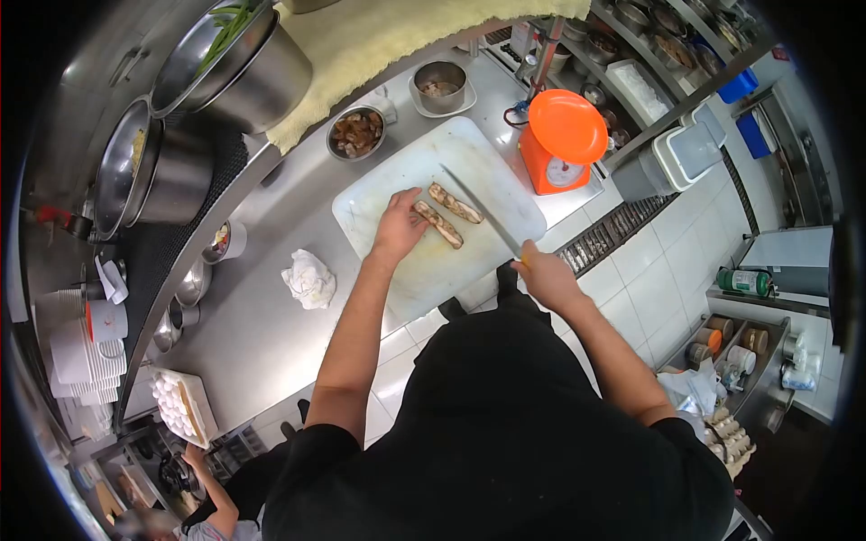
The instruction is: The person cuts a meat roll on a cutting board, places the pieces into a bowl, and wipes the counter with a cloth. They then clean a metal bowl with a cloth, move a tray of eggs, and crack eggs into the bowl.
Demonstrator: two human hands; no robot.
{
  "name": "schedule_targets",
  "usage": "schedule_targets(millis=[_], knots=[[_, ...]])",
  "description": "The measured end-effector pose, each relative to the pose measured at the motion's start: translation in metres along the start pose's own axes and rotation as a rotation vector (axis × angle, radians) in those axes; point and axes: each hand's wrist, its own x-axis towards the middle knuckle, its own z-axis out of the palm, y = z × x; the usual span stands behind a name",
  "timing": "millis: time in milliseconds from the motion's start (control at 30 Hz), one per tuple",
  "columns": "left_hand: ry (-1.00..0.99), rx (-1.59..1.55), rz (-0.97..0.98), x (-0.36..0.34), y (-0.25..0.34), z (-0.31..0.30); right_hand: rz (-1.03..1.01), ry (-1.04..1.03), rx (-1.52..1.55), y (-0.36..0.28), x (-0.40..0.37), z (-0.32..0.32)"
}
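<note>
Two strips of browned, cooked-looking meat lie side by side on a white cutting board [383, 261]. My left hand [399, 225] has its fingers closed on the upper end of the nearer meat strip [442, 227]. Just beyond it rests the other strip [456, 203], beside the blade. In my right hand [547, 279], at the board's right edge, is the handle of a long kitchen knife [478, 200]. Its blade slants up and left across the board, on the right of both strips.
Behind the board stand a bowl of dark meat pieces [356, 133] and a metal pot [440, 88]. An orange scale [564, 144] is at the right. A crumpled white cloth [308, 279] lies left. Another person's arm [215, 491] reaches toward an egg tray [183, 406].
</note>
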Motion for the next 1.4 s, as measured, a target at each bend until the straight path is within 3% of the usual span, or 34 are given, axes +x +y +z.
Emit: schedule_targets(millis=[67,167,367,467,567,767,967,1067,1267,1400], knots=[[-0.043,0.079,0.012,-0.001,0.008,-0.007,0.077,0.029,-0.002,0.014,-0.002,0.001],[-0.119,0.439,0.083,0.003,0.035,-0.014,0.093,0.025,-0.001,0.028,-0.007,0.001],[-0.404,0.71,0.422,0.032,0.048,-0.017,0.078,-0.031,0.043,0.037,-0.011,0.004],[-0.479,0.676,0.435,0.045,0.042,-0.012,0.063,-0.032,0.098,0.04,-0.013,0.003],[-0.529,0.644,0.321,0.047,0.051,-0.018,0.07,-0.034,0.117,0.043,-0.019,0.002],[-0.327,0.416,0.173,0.016,0.035,-0.002,0.077,-0.033,0.164,0.042,-0.028,0.003],[0.047,0.458,0.244,-0.008,0.041,0.03,0.023,-0.027,0.074,0.026,-0.015,0.005],[0.054,0.421,0.099,-0.012,0.047,0.043,0.022,-0.024,0.056,0.019,-0.008,0.004],[0.107,0.588,0.197,-0.021,0.052,0.047,-0.013,-0.023,0.02,0.014,0.004,0.003],[0.143,0.539,0.178,-0.023,0.048,0.051,-0.013,-0.015,0.002,0.007,0.005,0.001]])
